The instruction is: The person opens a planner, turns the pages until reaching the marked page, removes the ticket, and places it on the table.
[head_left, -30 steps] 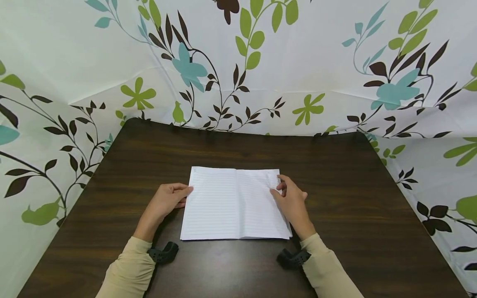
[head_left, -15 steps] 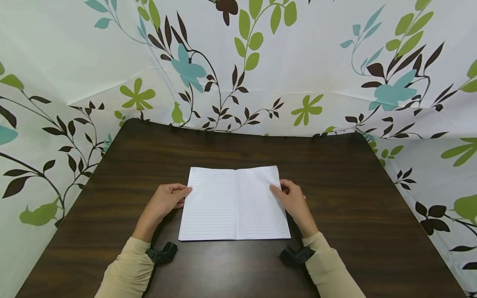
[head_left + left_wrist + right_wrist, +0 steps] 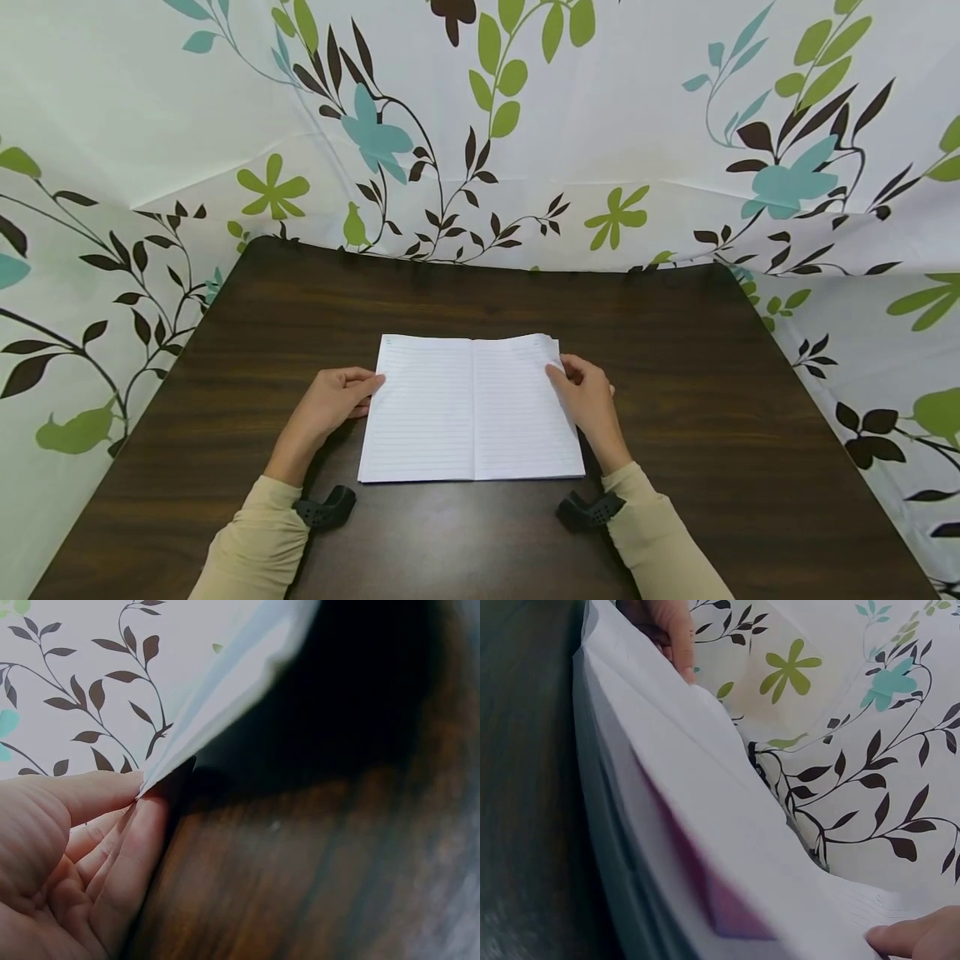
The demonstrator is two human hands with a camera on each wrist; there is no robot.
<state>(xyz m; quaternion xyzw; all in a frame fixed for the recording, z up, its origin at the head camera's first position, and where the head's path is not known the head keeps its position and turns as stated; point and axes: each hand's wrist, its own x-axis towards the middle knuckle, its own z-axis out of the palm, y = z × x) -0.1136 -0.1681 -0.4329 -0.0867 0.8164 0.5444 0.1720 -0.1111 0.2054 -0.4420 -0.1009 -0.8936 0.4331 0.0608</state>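
An open notebook (image 3: 420,417) with ruled white pages lies in front of me in the head view. My left hand (image 3: 336,400) pinches its left edge between thumb and fingers; the left wrist view shows the thumb (image 3: 105,791) on top and fingers beneath the paper. At the opposite edge my right hand (image 3: 588,396) holds the right-hand pages, thumb on the upper face, other fingers partly hidden behind. The top right page corner bulges up slightly. Between the parted leaves in the right wrist view shows a pink-purple patch (image 3: 731,911).
Beneath the notebook is a dark wood-grain table (image 3: 480,542). A white cloth (image 3: 630,100) with a leaf and flower print hangs behind it and along both sides. Black bands (image 3: 327,508) sit at both wrists.
The right-hand page, rumpled at first, is now smoother. My right hand has shifted slightly along the right edge, with the thumb a little higher. My left hand stays at the left edge.
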